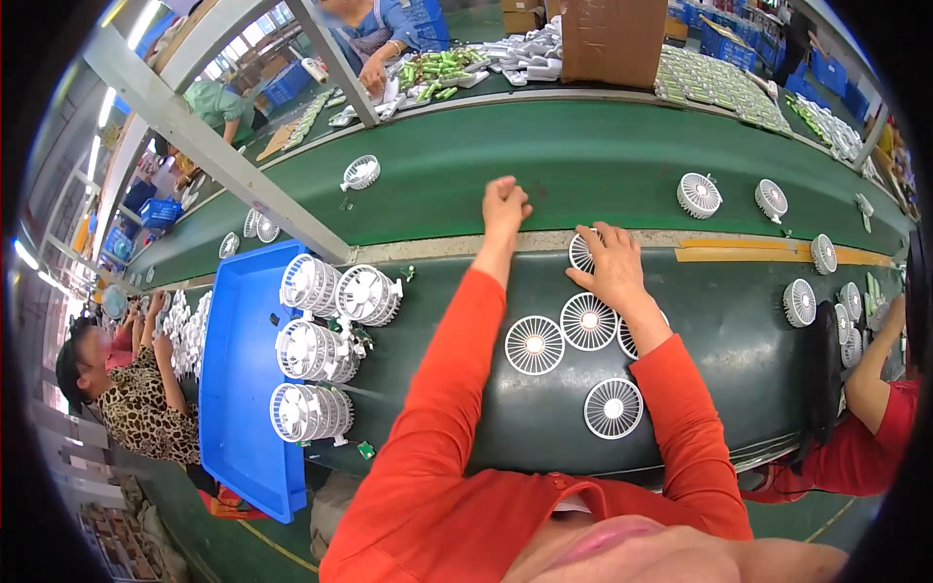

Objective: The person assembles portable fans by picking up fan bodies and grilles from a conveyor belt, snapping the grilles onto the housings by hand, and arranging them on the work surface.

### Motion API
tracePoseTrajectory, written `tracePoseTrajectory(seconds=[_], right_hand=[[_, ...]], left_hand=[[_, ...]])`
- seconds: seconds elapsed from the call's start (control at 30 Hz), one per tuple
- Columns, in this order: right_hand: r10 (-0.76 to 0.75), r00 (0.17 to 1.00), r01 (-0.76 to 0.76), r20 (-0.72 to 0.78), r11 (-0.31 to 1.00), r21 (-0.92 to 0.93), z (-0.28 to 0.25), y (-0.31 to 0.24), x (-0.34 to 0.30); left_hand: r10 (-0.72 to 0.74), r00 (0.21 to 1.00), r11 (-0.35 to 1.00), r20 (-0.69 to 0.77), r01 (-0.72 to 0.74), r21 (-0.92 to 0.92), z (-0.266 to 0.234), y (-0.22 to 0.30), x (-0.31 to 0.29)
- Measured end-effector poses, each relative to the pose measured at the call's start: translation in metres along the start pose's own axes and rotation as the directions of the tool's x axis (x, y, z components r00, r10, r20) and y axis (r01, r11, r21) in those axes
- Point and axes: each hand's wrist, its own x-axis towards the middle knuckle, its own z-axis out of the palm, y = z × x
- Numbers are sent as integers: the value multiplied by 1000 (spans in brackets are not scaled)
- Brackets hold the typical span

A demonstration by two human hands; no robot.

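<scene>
So my right hand (618,267) is spread over a round white fan cover (580,255), fingers fanned across the top and thumb out to the near side. That cover lies at the far side of my table (724,321), right by the pale ledge (437,247). My left hand (505,206) hangs out above the green belt (437,209) with its fingers curled in; can't tell if there's anything small pinched in there (my own knuckles are in the way, sorry).

Handling-wise, I'd guess these covers are light, stiff plastic, and maybe a bit slick on this smooth top. The thin spokes look like the weak spot, so I'd take one by the outer rim, thumb and fingers on opposite sides, and not press on the middle. Closer to me there's a left cover (535,345) and a middle cover (588,321) just beside each other, another partly hidden behind my right wrist, and a near cover (613,408) on its own.

Edges: the ledge runs between table and belt, so a cover could catch there. Over left, the stacked fan cages (311,352) stand next to a blue tray (248,389), so I'd keep that elbow in. There's decent room between my left forearm and the cages, and more to the right of my right wrist, up to the loose fans near a co-worker's arm (873,379).
</scene>
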Motion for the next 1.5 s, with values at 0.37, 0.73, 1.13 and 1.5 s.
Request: tracePoseTrajectory(seconds=[0.37,0.73,1.13,1.5], right_hand=[[-7,1000,7,6,1000,26,1,-2,1],[-12,1000,12,-20,999,35,3,-5,1],[-21,1000,21,-2,999,50,2,-5,2],[-38,949,141,-312,938,317,-20,-12,13]], left_hand=[[283,908,379,-308,189,906,-148,70,101],[247,916,193,-315,272,943,-198,59,128],[209,977,304,-42,-24,952,-124,43,96],[484,868,647,108,-438,624,4,8,-28]])
